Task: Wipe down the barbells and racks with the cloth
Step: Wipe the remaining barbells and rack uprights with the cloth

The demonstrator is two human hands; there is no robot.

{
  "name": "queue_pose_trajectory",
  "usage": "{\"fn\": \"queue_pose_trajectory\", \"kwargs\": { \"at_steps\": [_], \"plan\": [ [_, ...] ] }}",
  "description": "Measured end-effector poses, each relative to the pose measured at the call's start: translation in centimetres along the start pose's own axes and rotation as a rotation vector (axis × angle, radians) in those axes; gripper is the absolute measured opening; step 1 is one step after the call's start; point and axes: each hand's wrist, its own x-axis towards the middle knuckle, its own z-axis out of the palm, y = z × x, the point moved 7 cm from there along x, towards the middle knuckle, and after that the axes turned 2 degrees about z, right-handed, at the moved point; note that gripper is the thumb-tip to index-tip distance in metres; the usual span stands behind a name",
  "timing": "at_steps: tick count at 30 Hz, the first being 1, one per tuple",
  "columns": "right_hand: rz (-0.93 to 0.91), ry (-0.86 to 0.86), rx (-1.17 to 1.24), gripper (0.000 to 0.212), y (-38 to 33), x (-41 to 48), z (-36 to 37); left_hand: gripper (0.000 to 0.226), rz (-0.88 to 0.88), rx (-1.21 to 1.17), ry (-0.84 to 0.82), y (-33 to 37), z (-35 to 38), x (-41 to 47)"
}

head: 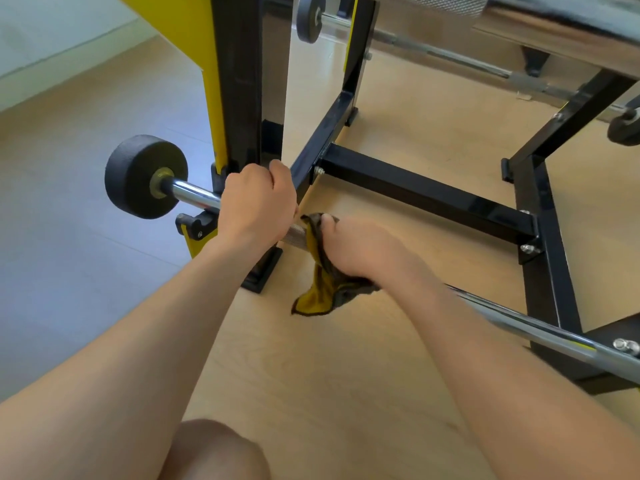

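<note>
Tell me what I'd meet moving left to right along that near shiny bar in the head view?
Black weight plate → bare chrome sleeve → left hand gripping the bar → short knurled stretch → cloth under the right hand → long chrome shaft running off the right edge.

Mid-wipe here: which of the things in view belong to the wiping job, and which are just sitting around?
In the job:
- cloth, gripped by the right hand
- near barbell, held by the left hand
- black rack frame
- far barbell, not yet reached

Just around:
- wood floor
- bench pad
</note>
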Motion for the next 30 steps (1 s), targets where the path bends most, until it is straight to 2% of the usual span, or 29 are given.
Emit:
{"fn": "queue_pose_trajectory", "kwargs": {
  "at_steps": [3,6,7,8,9,11,12,13,15,18,20,21,22,25,26,27,28,29,30],
  "plan": [
    [-0.219,0.377,-0.368,0.031,-4.6,-2.4,1.7,0.055,-0.063,-0.161,0.150,-0.6,-1.7,0.0],
    [-0.362,0.448,-0.476,0.035,-7.2,-2.9,3.7,0.064,-0.078,-0.147,0.269,-1.1,-3.0,0.0],
    [-0.408,0.413,-0.493,0.033,-7.3,-1.9,3.4,0.066,-0.088,-0.150,0.296,-1.2,-3.3,0.0],
    [-0.455,0.318,-0.407,0.029,-7.3,-0.7,2.5,0.066,-0.093,-0.153,0.314,-1.3,-3.4,0.0],
    [-0.482,0.154,-0.244,0.028,-7.1,0.5,1.5,0.066,-0.091,-0.156,0.323,-1.2,-3.5,-0.1],
    [-0.402,-0.204,0.131,0.034,-6.4,2.3,0.3,0.066,-0.076,-0.172,0.316,-1.1,-3.1,-0.3],
    [-0.358,-0.250,0.152,0.035,-6.4,2.9,0.4,0.066,-0.076,-0.183,0.315,-1.0,-2.9,-0.4],
    [-0.326,-0.184,0.057,0.029,-6.5,2.7,0.6,0.065,-0.079,-0.189,0.313,-1.0,-2.9,-0.5],
    [-0.304,0.241,-0.226,0.016,-7.2,0.2,1.1,0.065,-0.074,-0.206,0.301,-1.2,-2.7,-0.2],
    [-0.323,0.338,-0.555,0.050,-8.9,-4.0,3.9,0.069,-0.106,-0.227,0.294,-1.4,-2.4,-0.1],
    [-0.377,0.378,-0.553,0.032,-8.8,-2.4,3.0,0.068,-0.138,-0.224,0.296,-1.0,-1.7,-0.3],
    [-0.421,0.321,-0.484,0.020,-8.7,-1.3,2.4,0.064,-0.148,-0.210,0.297,-0.7,-1.6,-0.4],
    [-0.467,0.243,-0.330,0.016,-8.3,-0.5,1.8,0.061,-0.150,-0.199,0.292,-0.6,-1.3,-0.5],
    [-0.346,-0.232,0.171,0.035,-5.8,1.9,0.7,0.060,-0.118,-0.240,0.235,-0.6,-0.9,-0.5],
    [-0.292,-0.310,0.298,0.043,-4.8,1.8,0.3,0.059,-0.120,-0.254,0.197,-0.7,-0.8,-0.6],
    [-0.260,-0.318,0.306,0.049,-3.6,1.4,0.1,0.057,-0.111,-0.246,0.153,-0.8,-0.5,-0.6],
    [-0.242,-0.242,0.256,0.052,-2.3,0.7,0.1,0.056,-0.085,-0.220,0.101,-0.7,-0.3,-0.7],
    [-0.249,-0.095,0.139,0.048,-1.1,-0.5,0.2,0.055,-0.059,-0.191,0.050,-0.5,-0.1,-0.9],
    [-0.273,0.125,-0.049,0.039,-0.1,-1.9,0.4,0.054,-0.033,-0.168,-0.002,-0.1,0.2,-1.0]
  ]
}}
